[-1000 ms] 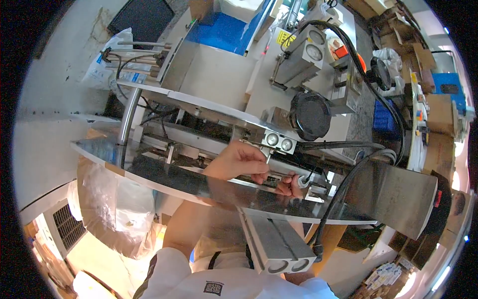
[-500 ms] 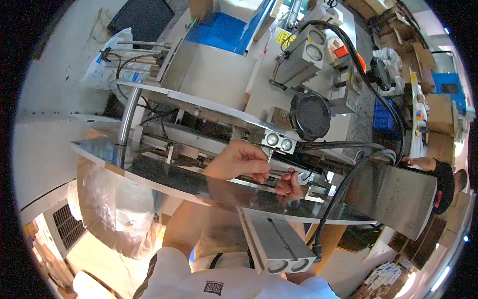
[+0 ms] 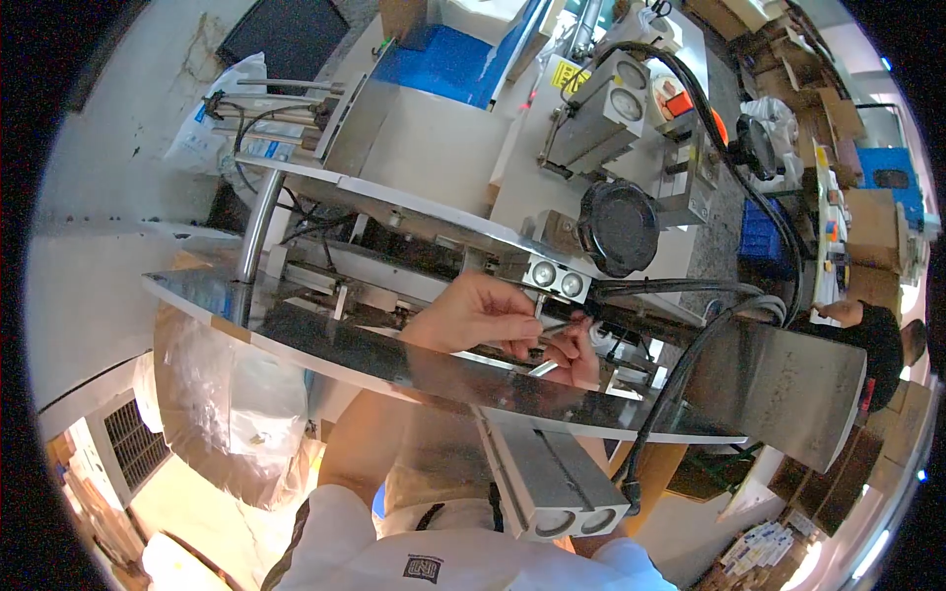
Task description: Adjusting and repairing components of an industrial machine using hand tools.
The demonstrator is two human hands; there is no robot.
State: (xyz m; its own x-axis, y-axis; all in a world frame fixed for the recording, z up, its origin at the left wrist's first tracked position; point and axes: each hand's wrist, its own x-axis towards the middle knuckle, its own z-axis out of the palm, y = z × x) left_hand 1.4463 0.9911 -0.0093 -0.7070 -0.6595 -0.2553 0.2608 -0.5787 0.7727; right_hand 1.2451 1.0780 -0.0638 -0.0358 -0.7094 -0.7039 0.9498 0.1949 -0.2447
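Inside the gap between two metal plates of a machine, my left hand [image 3: 481, 313] has thumb and fingers pinched together, close below a silver block with two round ends [image 3: 557, 279]. A short metal rod [image 3: 539, 304] stands out under that block, beside my left fingertips. My right hand [image 3: 575, 357] is curled up close to the left fingertips, its fingers closed. Something small and dark [image 3: 535, 353] shows between the two hands; what each hand pinches is too hidden to name. Both forearms pass under the near dark glossy plate [image 3: 345, 352].
A black round handwheel [image 3: 619, 228] stands just beyond my hands. Thick black cables [image 3: 680, 288] loop on the right, above a metal plate [image 3: 788, 379]. A twin-bore silver cylinder [image 3: 552, 473] hangs toward my body. Another person [image 3: 872, 345] is at the far right.
My right hand has moved slightly up and left, so its fingertips now meet those of my left hand. The left hand stays nearly in place.
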